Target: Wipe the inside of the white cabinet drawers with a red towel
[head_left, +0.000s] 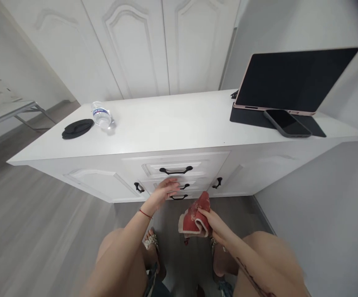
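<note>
My right hand (210, 222) is closed on a folded red cloth (194, 218) with a pale edge, held low in front of the white cabinet (173, 123). My left hand (166, 190) reaches toward the drawer fronts with its fingers stretched out, just in front of the second drawer's black handle (184, 186). It holds nothing. The top drawer's handle (175, 170) is above it and a third handle (179, 197) below. All the drawers look closed.
On the cabinet top lie a black round pad (77, 128), a plastic water bottle (101, 115) on its side, a tablet (293, 80) propped on a black mat and a phone (286, 123). White wardrobe doors stand behind. A wall is at the right.
</note>
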Demonstrator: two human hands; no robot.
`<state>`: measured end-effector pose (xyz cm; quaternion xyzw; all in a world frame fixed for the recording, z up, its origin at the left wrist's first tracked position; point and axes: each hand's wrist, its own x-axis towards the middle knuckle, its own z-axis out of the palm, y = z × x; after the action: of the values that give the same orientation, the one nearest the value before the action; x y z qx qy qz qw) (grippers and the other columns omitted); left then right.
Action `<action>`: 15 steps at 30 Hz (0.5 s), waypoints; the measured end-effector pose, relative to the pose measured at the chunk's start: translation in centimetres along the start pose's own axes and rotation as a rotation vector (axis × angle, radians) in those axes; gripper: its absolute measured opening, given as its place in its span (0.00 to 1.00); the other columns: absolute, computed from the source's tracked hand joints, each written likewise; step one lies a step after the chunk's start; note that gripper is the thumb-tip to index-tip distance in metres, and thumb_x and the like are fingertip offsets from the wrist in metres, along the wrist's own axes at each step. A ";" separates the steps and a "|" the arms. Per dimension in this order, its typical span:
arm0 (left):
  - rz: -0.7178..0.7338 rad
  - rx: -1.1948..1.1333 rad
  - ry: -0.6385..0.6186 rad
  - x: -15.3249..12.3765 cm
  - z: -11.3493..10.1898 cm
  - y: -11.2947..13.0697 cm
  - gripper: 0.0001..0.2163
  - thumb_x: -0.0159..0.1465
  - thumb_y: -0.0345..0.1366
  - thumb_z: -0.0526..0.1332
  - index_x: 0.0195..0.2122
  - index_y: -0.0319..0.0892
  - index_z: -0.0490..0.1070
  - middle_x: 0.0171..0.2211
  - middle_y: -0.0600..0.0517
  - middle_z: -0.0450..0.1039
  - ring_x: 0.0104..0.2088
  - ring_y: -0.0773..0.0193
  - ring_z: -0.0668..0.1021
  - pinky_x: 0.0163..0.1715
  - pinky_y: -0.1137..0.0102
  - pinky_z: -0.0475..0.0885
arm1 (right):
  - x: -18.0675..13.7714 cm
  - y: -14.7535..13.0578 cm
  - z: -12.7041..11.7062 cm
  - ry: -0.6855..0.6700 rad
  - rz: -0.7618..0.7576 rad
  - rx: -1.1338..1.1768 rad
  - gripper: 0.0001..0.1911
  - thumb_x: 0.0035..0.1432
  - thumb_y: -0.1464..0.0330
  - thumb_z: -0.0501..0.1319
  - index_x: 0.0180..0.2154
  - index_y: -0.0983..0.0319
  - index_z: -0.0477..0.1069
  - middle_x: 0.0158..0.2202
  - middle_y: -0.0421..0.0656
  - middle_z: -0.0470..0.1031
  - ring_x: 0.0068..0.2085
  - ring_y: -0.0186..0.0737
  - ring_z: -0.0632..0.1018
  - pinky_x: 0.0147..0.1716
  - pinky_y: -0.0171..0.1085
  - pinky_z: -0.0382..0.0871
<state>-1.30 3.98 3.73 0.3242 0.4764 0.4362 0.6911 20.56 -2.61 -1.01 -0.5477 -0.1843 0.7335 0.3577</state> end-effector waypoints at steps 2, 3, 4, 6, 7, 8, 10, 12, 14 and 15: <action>0.044 -0.223 0.037 -0.8 0.9 2.1 0.06 0.56 0.35 0.67 0.34 0.42 0.74 0.40 0.47 0.78 0.43 0.58 0.78 0.47 0.66 0.70 | -0.1 -0.1 0.2 -0.024 -0.003 -0.001 0.17 0.50 0.65 0.65 0.43 0.61 0.70 0.38 0.47 0.80 0.39 0.43 0.81 0.42 0.40 0.75; 0.035 -0.303 0.076 -0.8 1.3 2.7 0.05 0.57 0.35 0.67 0.32 0.41 0.74 0.37 0.47 0.78 0.43 0.59 0.79 0.47 0.67 0.70 | -0.1 -0.1 0.4 -0.034 -0.004 -0.003 0.16 0.50 0.65 0.65 0.42 0.61 0.70 0.38 0.46 0.80 0.38 0.42 0.81 0.42 0.39 0.75; 0.018 -0.359 0.122 -0.6 1.7 3.1 0.05 0.58 0.35 0.66 0.31 0.40 0.73 0.34 0.47 0.77 0.41 0.60 0.79 0.46 0.68 0.71 | -0.1 -0.1 0.4 -0.041 -0.006 -0.006 0.16 0.51 0.65 0.65 0.42 0.61 0.70 0.37 0.46 0.80 0.37 0.42 0.81 0.41 0.39 0.75; -0.012 -0.411 0.228 0.1 2.4 3.3 0.03 0.59 0.33 0.65 0.31 0.40 0.72 0.27 0.50 0.76 0.36 0.63 0.79 0.44 0.69 0.71 | 0.0 -0.2 0.5 -0.040 -0.011 -0.014 0.14 0.51 0.65 0.65 0.40 0.61 0.69 0.36 0.46 0.80 0.36 0.41 0.81 0.40 0.39 0.75; -0.006 -0.423 0.281 0.5 2.8 3.1 0.02 0.59 0.32 0.65 0.31 0.40 0.72 0.25 0.52 0.74 0.32 0.64 0.79 0.42 0.69 0.72 | 0.1 -0.2 0.4 -0.038 -0.016 -0.020 0.14 0.51 0.65 0.65 0.40 0.62 0.70 0.35 0.46 0.80 0.35 0.41 0.81 0.40 0.39 0.75; 0.012 -0.427 0.329 0.7 3.0 2.8 0.02 0.58 0.31 0.64 0.31 0.40 0.72 0.23 0.54 0.73 0.29 0.66 0.78 0.41 0.70 0.72 | 0.2 -0.2 0.4 -0.036 -0.025 -0.025 0.13 0.50 0.65 0.64 0.39 0.62 0.70 0.35 0.46 0.80 0.35 0.41 0.81 0.40 0.39 0.75; 0.051 -0.419 0.383 0.9 3.4 2.1 0.01 0.58 0.29 0.63 0.29 0.40 0.72 0.21 0.55 0.72 0.26 0.68 0.77 0.37 0.71 0.72 | 0.5 -0.4 0.1 -0.029 -0.043 -0.033 0.12 0.50 0.65 0.64 0.38 0.62 0.70 0.35 0.47 0.80 0.35 0.41 0.81 0.40 0.39 0.75; 0.068 -0.395 0.383 0.3 3.4 1.5 0.02 0.56 0.29 0.64 0.28 0.39 0.72 0.21 0.54 0.73 0.25 0.68 0.77 0.34 0.72 0.71 | 0.7 -0.5 -0.3 -0.004 -0.064 -0.038 0.12 0.49 0.65 0.65 0.37 0.62 0.71 0.35 0.47 0.80 0.35 0.42 0.81 0.40 0.39 0.75; 0.068 -0.372 0.351 -0.7 3.3 0.9 0.03 0.54 0.30 0.67 0.27 0.39 0.72 0.22 0.53 0.75 0.26 0.67 0.78 0.32 0.73 0.70 | 0.7 -0.6 -0.7 0.008 -0.084 -0.038 0.12 0.49 0.65 0.65 0.37 0.62 0.71 0.35 0.46 0.80 0.36 0.42 0.81 0.40 0.39 0.75; 0.069 -0.367 0.332 -1.3 3.2 0.6 0.05 0.52 0.31 0.68 0.27 0.39 0.72 0.22 0.53 0.75 0.27 0.66 0.79 0.31 0.73 0.70 | 0.7 -0.6 -1.0 0.004 -0.091 -0.039 0.13 0.49 0.65 0.65 0.37 0.62 0.70 0.35 0.46 0.80 0.36 0.42 0.81 0.39 0.39 0.75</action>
<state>1.32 2.94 5.84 0.1332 0.4850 0.5859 0.6354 21.55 -1.85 -1.40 -0.5469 -0.2224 0.7119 0.3803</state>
